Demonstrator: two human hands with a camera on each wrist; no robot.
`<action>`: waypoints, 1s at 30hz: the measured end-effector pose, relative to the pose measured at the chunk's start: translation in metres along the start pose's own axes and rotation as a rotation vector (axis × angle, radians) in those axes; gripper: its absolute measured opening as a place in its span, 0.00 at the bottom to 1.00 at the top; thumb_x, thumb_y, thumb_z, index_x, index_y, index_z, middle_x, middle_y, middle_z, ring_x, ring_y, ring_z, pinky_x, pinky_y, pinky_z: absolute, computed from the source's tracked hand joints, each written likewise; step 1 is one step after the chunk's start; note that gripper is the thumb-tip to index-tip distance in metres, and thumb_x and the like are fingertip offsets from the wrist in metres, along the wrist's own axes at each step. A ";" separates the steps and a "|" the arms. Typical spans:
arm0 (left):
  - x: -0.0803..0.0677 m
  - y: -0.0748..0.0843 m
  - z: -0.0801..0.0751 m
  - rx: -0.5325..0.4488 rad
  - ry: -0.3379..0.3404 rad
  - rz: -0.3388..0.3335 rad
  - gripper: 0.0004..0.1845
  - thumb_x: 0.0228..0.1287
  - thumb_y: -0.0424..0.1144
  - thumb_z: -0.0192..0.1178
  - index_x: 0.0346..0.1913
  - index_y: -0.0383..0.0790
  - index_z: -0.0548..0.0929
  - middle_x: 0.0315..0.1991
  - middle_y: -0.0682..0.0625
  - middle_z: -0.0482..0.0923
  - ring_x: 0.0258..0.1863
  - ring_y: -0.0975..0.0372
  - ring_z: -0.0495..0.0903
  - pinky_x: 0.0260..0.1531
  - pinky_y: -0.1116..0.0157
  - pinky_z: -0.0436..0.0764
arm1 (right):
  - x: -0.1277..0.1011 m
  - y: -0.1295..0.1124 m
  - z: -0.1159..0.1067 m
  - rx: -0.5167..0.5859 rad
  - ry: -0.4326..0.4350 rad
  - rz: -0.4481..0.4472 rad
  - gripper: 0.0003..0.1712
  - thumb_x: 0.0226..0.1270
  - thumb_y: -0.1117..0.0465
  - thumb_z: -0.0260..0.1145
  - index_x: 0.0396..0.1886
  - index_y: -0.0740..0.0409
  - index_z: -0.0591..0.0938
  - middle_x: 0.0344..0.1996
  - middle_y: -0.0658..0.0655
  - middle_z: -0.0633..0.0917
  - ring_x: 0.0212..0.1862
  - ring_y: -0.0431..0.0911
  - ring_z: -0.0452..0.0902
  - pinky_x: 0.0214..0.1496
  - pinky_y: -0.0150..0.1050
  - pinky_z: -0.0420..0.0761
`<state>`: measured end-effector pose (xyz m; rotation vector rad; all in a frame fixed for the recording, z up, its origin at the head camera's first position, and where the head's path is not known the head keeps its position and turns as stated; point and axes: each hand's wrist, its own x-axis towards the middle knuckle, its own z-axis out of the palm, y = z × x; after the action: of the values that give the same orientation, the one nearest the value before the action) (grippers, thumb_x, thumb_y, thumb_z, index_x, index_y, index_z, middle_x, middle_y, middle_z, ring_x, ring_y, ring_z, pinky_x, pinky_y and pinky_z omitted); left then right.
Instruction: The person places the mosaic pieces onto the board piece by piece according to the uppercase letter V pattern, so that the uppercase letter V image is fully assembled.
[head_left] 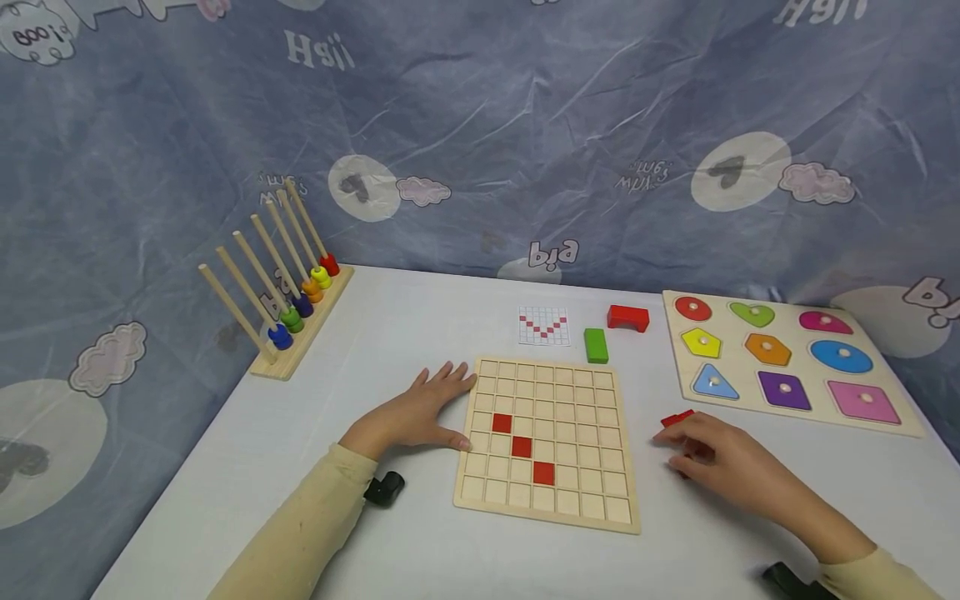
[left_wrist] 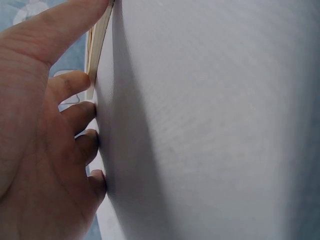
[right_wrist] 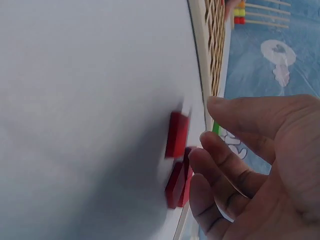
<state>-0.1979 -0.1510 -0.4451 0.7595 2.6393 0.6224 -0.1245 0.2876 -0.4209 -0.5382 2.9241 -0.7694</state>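
A wooden grid board [head_left: 590, 482] lies flat, with three red square tiles [head_left: 521, 447] set in a diagonal of its cells. My left hand [head_left: 420, 415] is spread at the board's left side. Its thumb touches the board's edge [left_wrist: 99, 47] in the left wrist view. To the right of the board, my right hand [head_left: 731, 458] hovers low over loose red tiles [head_left: 677, 418], its fingers loosely bent. In the right wrist view several red tiles [right_wrist: 176, 136] lie on the table beside the fingertips, and nothing shows between thumb and fingers.
Behind the board lie a pattern card [head_left: 543, 326], a green block [head_left: 596, 345] and a red arch block [head_left: 627, 317]. A shape puzzle board [head_left: 810, 417] sits back right. The peg stand [head_left: 303, 358] with coloured beads occupies the back left. Patterned fabric [head_left: 480, 125] hangs behind the table.
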 end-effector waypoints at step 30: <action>0.001 -0.001 0.001 0.006 -0.001 0.009 0.59 0.52 0.61 0.75 0.81 0.45 0.56 0.82 0.46 0.45 0.82 0.52 0.39 0.78 0.46 0.37 | 0.011 0.001 0.016 -0.005 -0.021 0.057 0.14 0.58 0.63 0.79 0.42 0.44 0.88 0.38 0.44 0.80 0.39 0.41 0.71 0.38 0.31 0.77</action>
<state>-0.1983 -0.1509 -0.4460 0.7735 2.6394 0.6165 -0.1322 0.2771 -0.4351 -0.4579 2.9095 -0.7453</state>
